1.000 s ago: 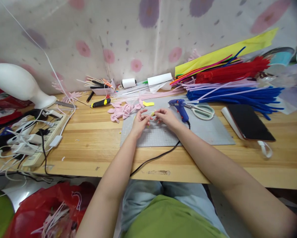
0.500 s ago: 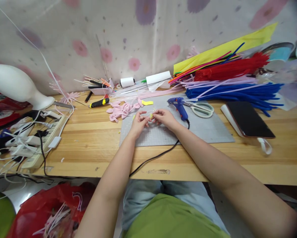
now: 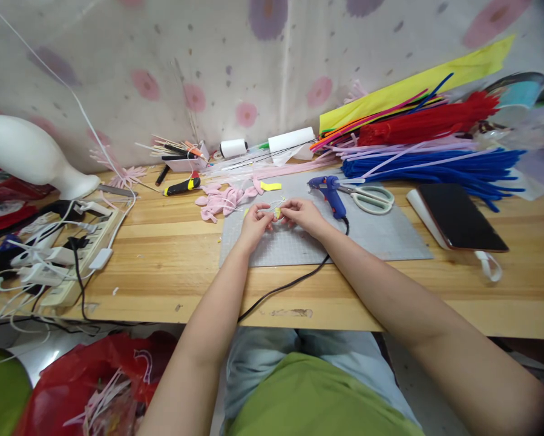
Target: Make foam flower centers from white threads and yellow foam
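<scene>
Over the grey mat [image 3: 290, 251], my left hand [image 3: 256, 224] and my right hand [image 3: 299, 217] meet with fingertips pinched round a small yellow piece [image 3: 278, 212] that has thin white strands. The fingers hide much of it. Pink fuzzy pieces [image 3: 221, 201] lie just left of the hands, and a flat yellow strip [image 3: 270, 186] lies behind them. A blue glue gun [image 3: 331, 194] rests right of my right hand, beside scissors with pale handles [image 3: 374, 200].
Blue pipe cleaners [image 3: 435, 172], red ones [image 3: 430, 121] and a dark phone [image 3: 462, 217] are on the right. A yellow-black cutter [image 3: 182, 186], a power strip [image 3: 90, 248] and a white foam head [image 3: 31, 154] are on the left. A black cord [image 3: 290, 283] crosses the front.
The camera view has shifted slightly. Both hands keep nearly the same pose around the small yellow piece.
</scene>
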A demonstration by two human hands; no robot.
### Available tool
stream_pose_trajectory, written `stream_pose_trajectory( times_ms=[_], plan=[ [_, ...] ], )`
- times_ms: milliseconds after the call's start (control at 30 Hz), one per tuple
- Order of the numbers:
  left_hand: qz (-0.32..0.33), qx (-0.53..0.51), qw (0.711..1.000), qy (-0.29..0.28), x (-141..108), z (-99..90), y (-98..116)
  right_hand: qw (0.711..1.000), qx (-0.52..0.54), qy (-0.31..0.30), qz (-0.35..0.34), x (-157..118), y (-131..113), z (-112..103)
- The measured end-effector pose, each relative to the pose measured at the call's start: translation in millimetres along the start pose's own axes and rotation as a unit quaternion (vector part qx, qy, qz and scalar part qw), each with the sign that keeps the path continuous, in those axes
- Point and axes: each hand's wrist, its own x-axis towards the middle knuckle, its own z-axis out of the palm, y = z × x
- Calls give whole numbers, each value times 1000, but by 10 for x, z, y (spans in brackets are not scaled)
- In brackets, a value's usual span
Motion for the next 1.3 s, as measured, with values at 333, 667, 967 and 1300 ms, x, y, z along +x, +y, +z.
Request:
stream_pose_trajectory(
  times_ms=[333, 667, 967, 1300],
  plan=[
    [-8, 59, 998, 11, -5, 34, 38, 1000, 5, -10, -12, 29, 38, 1],
    [-8, 83, 996, 28, -1, 64, 20, 999, -29, -22, -32, 19, 61, 4],
    [-13, 62, 997, 38, 1, 62, 26, 996, 27, -73, -48, -8, 45, -30],
    [-27, -4, 999, 33, 5, 62, 68, 995, 6, -47, -88, 48, 120, -1]
  ],
)
